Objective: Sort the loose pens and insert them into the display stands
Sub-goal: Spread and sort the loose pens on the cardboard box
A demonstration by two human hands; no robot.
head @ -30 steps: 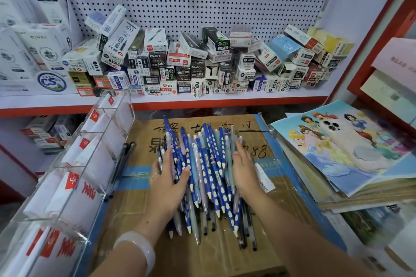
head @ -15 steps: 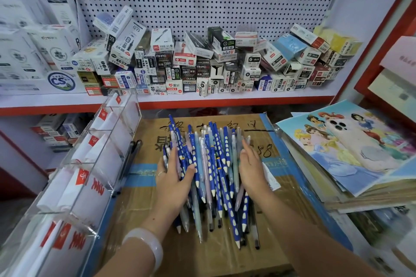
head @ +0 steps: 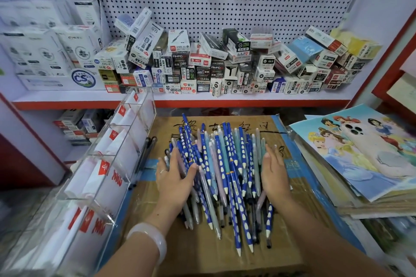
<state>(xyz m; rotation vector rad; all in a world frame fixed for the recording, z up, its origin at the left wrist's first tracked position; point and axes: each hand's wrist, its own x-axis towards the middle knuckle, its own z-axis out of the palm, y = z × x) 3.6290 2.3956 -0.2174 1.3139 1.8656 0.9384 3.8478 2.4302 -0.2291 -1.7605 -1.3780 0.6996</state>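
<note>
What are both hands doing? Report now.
Left hand: open, fingers pressing the pile of pens.
Right hand: open, flat against the pile's other side.

one head-worn wide-angle view looks forward and down, close over a cardboard box (head: pixel 202 254), facing a pegboard wall (head: pixel 225 7) and shelf (head: pixel 225 100) beyond.

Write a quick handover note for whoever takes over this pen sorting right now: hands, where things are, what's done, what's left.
Left hand: open, fingers resting on the left side of the pen pile.
Right hand: open, flat against the pile's right side.
The pens, mostly blue with white dots and some pastel, lie heaped on the cardboard box.
The clear acrylic display stand sits left of the box; no pens visible in its compartments.
Done: nothing inserted yet.
Left: sort the pens and fill the stand.
</note>
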